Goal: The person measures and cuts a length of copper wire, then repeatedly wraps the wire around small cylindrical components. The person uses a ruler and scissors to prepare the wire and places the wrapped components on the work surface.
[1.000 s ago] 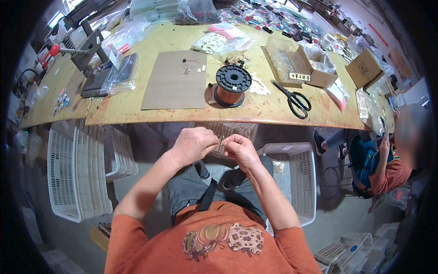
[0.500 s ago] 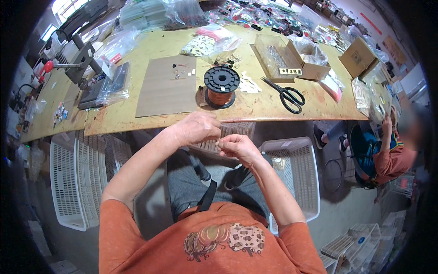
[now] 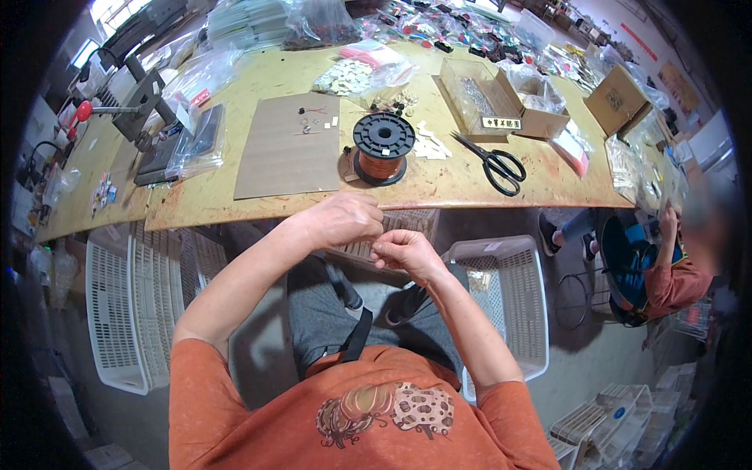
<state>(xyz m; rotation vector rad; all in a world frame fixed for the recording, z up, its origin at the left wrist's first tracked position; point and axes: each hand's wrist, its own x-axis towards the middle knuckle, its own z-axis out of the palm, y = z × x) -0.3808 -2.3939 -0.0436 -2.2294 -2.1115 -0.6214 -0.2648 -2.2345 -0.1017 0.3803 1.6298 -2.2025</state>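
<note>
Just off the table's front edge, my left hand (image 3: 350, 218) and my right hand (image 3: 406, 252) meet with closed fingers. Both pinch at something too small to make out, mostly covered by the fingers. Behind them on the table stands a black spool of copper wire (image 3: 382, 166). A brown cardboard sheet (image 3: 283, 168) lies left of the spool and carries a few tiny parts with thin red wires (image 3: 312, 112). Small white pieces (image 3: 430, 143) are spread right of the spool. Farther right rest black-handled scissors (image 3: 501, 167).
A hand press with a red knob (image 3: 84, 112) stands at the left. Clear bin (image 3: 464, 90) and cardboard box (image 3: 540, 117) sit at the back right. White plastic baskets (image 3: 117, 313) (image 3: 533, 305) flank my legs. Another person (image 3: 675, 286) sits at the right.
My hands stay together in nearly the same place, the right fingers shifting slightly lower and left. The table's things appear moved a little to the right in the picture.
</note>
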